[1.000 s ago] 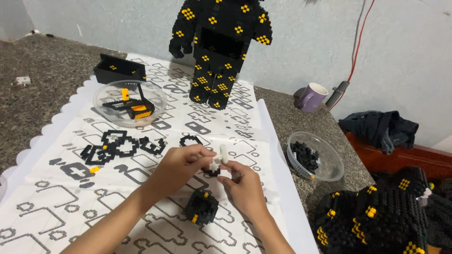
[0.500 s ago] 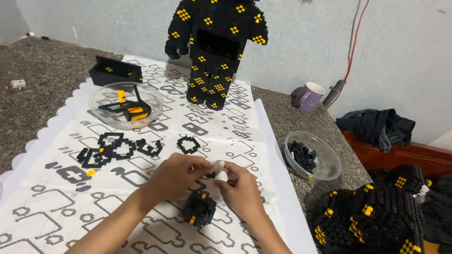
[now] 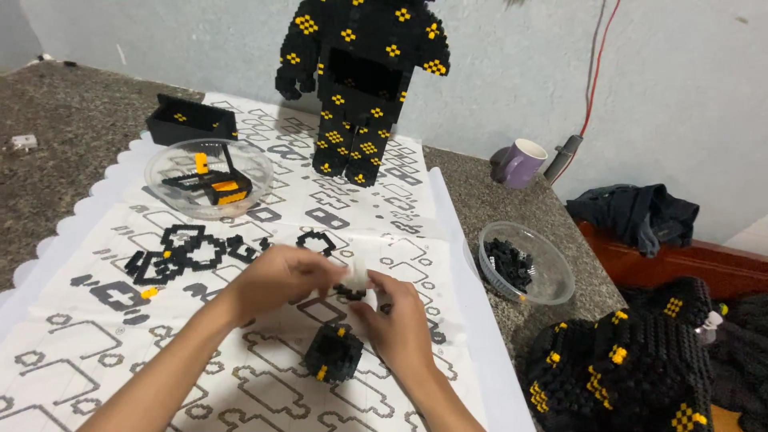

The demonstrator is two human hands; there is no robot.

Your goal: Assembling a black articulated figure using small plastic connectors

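Both hands meet over the patterned white sheet (image 3: 96,264) on the table: the left hand (image 3: 276,280) and the right hand (image 3: 396,320) have their fingers (image 3: 332,276) pinched narrow around a small black brick piece (image 3: 350,291), with a pale, whitish tool or part (image 3: 358,270) standing up between the fingertips; exactly which hand grips which cannot be told. Just below the fingers, toward the wrists, sits a small black cube with yellow studs (image 3: 334,350), which looks like the sub-assembly in hand, only partly built. To the left of the fingers lie flat black outline pieces (image 3: 188,250) on the sheet, seemingly done and waiting. Farther beyond the fingers stands a clear bowl with black and yellow parts (image 3: 210,178), and behind it a tall black-and-yellow brick figure (image 3: 360,80), largely complete. Right of the fingers, a second clear bowl of loose black bricks (image 3: 522,262) still holds plenty of stock, and a big dark brick mass (image 3: 632,368) rests nearby, so much seems built, with small sections left.
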